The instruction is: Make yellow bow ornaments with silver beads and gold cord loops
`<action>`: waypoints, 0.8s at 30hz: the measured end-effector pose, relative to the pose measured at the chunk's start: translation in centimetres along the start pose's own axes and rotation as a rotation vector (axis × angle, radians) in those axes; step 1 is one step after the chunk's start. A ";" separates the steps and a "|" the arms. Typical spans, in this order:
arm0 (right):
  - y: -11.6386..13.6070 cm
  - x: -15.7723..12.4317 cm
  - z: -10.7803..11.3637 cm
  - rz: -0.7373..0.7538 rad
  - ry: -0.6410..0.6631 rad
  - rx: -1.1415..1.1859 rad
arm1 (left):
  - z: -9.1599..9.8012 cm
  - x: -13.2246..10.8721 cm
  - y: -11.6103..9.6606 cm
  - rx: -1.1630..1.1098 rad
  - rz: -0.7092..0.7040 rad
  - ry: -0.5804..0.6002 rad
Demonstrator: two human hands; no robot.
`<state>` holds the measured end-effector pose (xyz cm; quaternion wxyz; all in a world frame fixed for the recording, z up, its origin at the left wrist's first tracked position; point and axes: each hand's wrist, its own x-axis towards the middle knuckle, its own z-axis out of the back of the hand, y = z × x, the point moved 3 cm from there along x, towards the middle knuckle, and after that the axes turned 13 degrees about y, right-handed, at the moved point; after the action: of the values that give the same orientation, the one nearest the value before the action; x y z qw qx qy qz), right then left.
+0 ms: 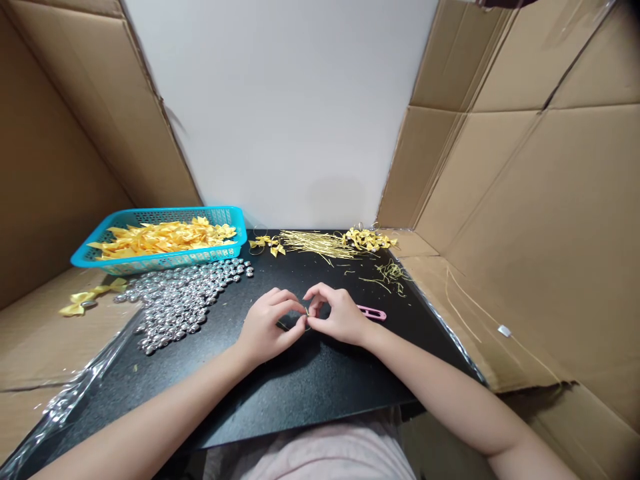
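Close together above the black table (pixel 280 393), my left hand (pixel 273 323) and my right hand (pixel 343 319) both pinch a thin gold cord (pixel 307 312) between thumb and forefinger. Part of the cord curves below the fingertips, and the fingers hide the rest. A pink tool with a slotted handle (pixel 374 313), perhaps a small cutter, lies partly hidden behind my right hand. To the left of my left hand spreads a pile of shiny silver bead-like pieces (pixel 175 303).
A blue basket (pixel 243 230) of yellow ribbon bows (pixel 165 238) stands back left. Straight gold cords (pixel 320 244) lie at the back between looped gold bows (pixel 367 239) and a smaller group (pixel 269 245). Cord scraps (pixel 393 272) lie right. Cardboard walls (pixel 540 200) flank the table.
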<state>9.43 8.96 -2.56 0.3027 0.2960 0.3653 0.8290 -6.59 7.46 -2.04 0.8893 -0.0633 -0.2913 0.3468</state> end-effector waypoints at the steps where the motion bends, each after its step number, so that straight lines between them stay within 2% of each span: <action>1: 0.0 0.0 0.0 -0.004 0.000 -0.003 | 0.0 0.0 0.0 0.018 -0.010 0.006; 6: 0.1 0.0 0.0 -0.016 0.003 -0.011 | -0.1 0.2 -0.3 0.059 -0.055 0.028; 24: -0.6 0.1 -0.2 -0.054 0.029 -0.001 | -0.5 0.3 -0.5 0.230 -0.069 0.031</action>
<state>9.45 9.26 -3.09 0.3199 0.2737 0.3772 0.8249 -5.86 7.33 -2.13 0.9065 0.0441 -0.2380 0.3460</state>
